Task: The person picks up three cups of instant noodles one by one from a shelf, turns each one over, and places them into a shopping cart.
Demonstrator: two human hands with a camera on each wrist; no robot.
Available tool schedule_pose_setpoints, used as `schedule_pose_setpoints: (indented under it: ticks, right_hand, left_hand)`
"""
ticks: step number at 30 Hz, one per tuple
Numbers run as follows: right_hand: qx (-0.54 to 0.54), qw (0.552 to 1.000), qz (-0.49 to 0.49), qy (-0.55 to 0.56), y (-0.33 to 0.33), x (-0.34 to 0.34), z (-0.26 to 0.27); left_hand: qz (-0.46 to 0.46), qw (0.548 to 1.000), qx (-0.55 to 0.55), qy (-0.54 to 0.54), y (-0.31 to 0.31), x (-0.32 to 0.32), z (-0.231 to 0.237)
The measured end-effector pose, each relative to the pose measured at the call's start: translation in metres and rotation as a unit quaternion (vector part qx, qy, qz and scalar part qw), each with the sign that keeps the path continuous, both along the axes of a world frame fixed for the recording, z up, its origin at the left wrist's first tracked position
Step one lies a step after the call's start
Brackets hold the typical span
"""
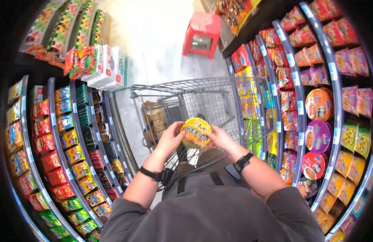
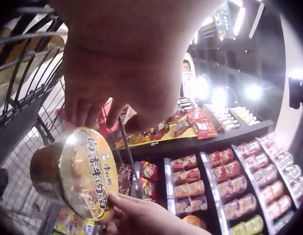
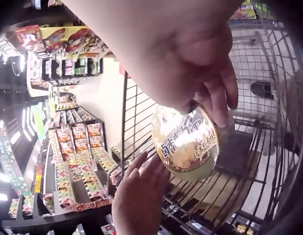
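A round instant noodle bowl with a yellow printed lid (image 1: 196, 133) (image 2: 90, 176) (image 3: 185, 142) is held over the near end of a metal shopping cart (image 1: 206, 86), its lid facing up toward the head view. My left hand (image 1: 170, 139) (image 2: 124, 73) (image 3: 139, 196) grips the bowl's left edge. On the opposite edge, my right hand (image 1: 225, 141) (image 2: 146, 215) (image 3: 190, 68) pinches the rim between thumb and fingers. Parts of the fingers are hidden behind the bowl.
Shelves of packaged snacks (image 1: 59, 173) line the left side. On the right, shelves carry noodle packs and several noodle bowls (image 1: 319, 136). A red stool (image 1: 202, 34) stands beyond the cart. A brown item (image 1: 154, 119) sits in the cart's left part.
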State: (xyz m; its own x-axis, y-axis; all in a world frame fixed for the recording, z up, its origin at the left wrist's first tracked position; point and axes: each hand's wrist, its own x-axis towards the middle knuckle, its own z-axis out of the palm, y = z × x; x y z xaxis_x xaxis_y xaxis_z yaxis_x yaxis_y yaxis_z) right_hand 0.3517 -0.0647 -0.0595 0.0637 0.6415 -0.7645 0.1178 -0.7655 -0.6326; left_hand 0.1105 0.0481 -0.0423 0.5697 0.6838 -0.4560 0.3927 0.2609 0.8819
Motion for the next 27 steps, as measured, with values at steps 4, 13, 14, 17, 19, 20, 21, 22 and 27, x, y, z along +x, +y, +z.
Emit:
schedule_pose_setpoints:
  ticks: [4, 13, 14, 17, 19, 20, 21, 22, 27]
  right_hand:
    - [0.06, 0.998, -0.001, 0.017, -0.009, -0.026, 0.059]
    - [0.034, 0.96, -0.12, 0.252, -0.054, -0.071, 0.161]
    - [0.037, 0.947, -0.124, 0.292, -0.06, -0.072, 0.168]
    - [0.045, 0.931, -0.151, 0.329, -0.072, -0.082, 0.189]
    - [0.062, 0.936, -0.149, 0.313, -0.079, -0.088, 0.202]
    - [0.059, 0.947, -0.134, 0.286, -0.082, -0.09, 0.21]
    - [0.057, 0.957, -0.119, 0.26, -0.085, -0.092, 0.217]
    - [0.062, 0.956, -0.124, 0.259, -0.09, -0.091, 0.222]
    - [0.114, 0.958, -0.073, 0.253, -0.117, -0.086, 0.238]
  left_hand:
    - [0.0, 0.997, -0.008, -0.082, -0.01, -0.045, 0.06]
    - [-0.1, 0.968, 0.074, -0.218, -0.047, -0.109, 0.187]
    - [-0.119, 0.955, 0.156, -0.224, -0.05, -0.111, 0.182]
    - [-0.145, 0.919, 0.299, -0.214, -0.058, -0.113, 0.177]
    - [-0.156, 0.9, 0.354, -0.199, -0.063, -0.114, 0.179]
    - [-0.15, 0.905, 0.35, -0.191, -0.066, -0.114, 0.18]
    - [-0.145, 0.909, 0.346, -0.182, -0.068, -0.113, 0.181]
    - [-0.151, 0.906, 0.349, -0.185, -0.069, -0.113, 0.182]
    - [-0.146, 0.963, 0.137, -0.178, -0.076, -0.103, 0.189]
